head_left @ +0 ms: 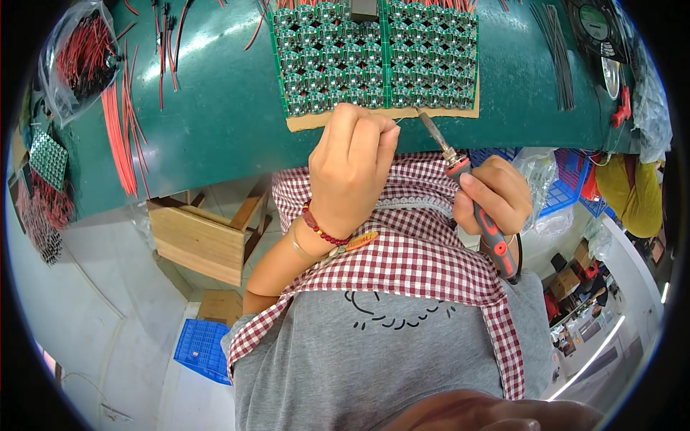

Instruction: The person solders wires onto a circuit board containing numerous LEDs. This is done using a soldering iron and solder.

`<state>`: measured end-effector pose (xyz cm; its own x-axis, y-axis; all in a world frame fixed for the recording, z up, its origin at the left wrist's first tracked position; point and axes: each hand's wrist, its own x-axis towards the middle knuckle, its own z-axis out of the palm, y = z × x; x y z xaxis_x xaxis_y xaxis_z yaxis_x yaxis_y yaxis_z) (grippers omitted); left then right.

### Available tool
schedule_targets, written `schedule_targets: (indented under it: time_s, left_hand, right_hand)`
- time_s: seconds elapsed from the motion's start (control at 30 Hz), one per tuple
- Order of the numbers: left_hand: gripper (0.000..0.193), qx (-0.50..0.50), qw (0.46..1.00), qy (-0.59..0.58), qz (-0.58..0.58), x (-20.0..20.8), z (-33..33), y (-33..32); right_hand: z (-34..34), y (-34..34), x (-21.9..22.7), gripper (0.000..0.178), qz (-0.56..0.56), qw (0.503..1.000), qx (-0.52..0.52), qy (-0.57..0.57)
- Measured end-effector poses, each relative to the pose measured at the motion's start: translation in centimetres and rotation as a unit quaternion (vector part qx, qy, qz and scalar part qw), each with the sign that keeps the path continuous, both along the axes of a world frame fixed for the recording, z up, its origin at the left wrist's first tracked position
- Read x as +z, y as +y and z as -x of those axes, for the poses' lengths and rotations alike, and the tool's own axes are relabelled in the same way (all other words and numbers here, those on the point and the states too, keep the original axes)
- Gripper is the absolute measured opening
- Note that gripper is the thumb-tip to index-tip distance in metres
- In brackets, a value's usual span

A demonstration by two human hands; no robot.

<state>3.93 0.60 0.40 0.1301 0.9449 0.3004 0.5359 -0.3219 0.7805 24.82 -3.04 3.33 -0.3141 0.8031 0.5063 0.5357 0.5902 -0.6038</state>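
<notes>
A green desk carries two green panels of small round boards on a cardboard sheet. Loose red wires lie well to the left. The left hand, grip closed, pinches something too small to tell at the panels' near edge. The right hand grips a soldering iron, tip just beside that spot. The step looks like soldering a joint; next the tip must meet the pad steadily.
</notes>
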Motion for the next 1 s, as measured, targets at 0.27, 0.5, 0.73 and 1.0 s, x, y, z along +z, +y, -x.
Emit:
schedule_targets:
  time_s: [0.27,0.5,0.73,1.0]
  left_hand:
    - [0.015,0.000,1.000,0.008,-0.010,-0.7,-0.2,0.1]
    - [0.017,0.001,1.000,0.024,-0.020,-0.5,-0.6,0.5]
    - [0.019,0.003,1.000,-0.004,-0.008,-0.5,0.0,0.1]
    - [0.016,-0.004,1.000,-0.019,0.000,0.1,-0.2,-0.6]
  right_hand:
    - [0.4,-0.2,-0.1,0.037,0.015,0.999,0.003,-0.036]
    - [0.8,-0.5,-0.3,0.036,0.008,0.999,0.005,-0.048]
    - [0.1,-1.3,0.3,0.022,-0.065,0.997,-0.009,0.028]
    - [-0.8,-0.7,0.3,0.019,-0.033,0.999,-0.008,0.017]
